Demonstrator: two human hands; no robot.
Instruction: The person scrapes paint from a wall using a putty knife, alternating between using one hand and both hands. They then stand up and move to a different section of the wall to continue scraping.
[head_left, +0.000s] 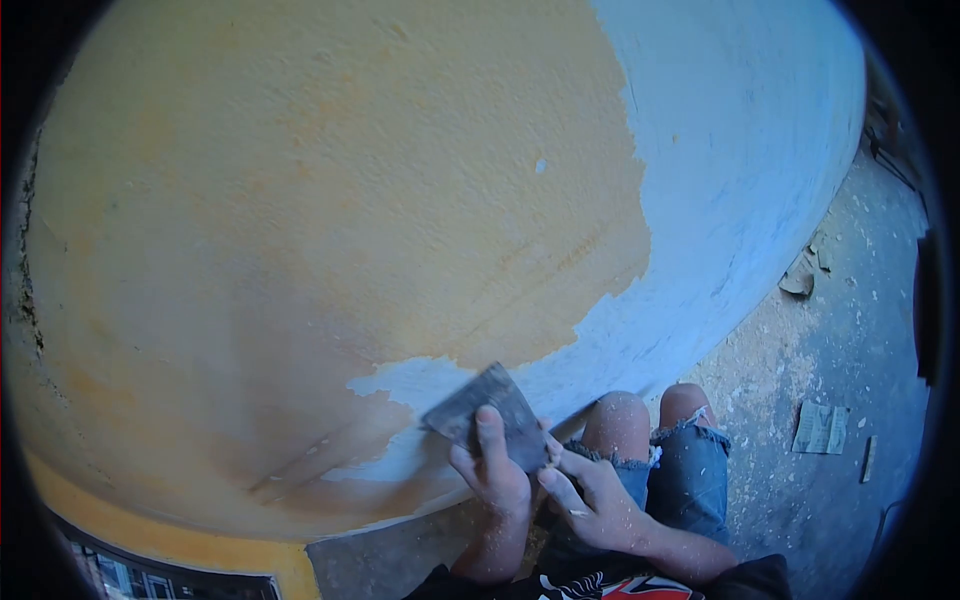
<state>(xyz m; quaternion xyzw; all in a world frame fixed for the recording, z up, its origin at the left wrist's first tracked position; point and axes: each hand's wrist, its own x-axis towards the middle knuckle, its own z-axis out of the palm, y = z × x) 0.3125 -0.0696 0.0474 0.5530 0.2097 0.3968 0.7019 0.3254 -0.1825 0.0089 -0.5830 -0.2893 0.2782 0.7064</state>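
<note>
A flat dark scraper blade (pixel 512 417) is held up against the lower part of the wall, at the edge where yellow paint (pixel 400 230) meets a pale bluish-white surface (pixel 740 150). My left hand (pixel 492 465) grips the blade, its thumb lying flat along the near face. Close on its right, my right hand (pixel 590 500) has its fingers closed round the tool's lower right end, where the handle is mostly hidden. Dust specks cover both hands.
My bent knees (pixel 617 430) in torn jeans are just right of my hands. On the dusty floor (pixel 780 370) lie paint flakes, a broken chunk (pixel 798 275), a crumpled paper (pixel 821 428) and a small strip (pixel 869 459). A dark-framed window (pixel 160 570) shows at bottom left.
</note>
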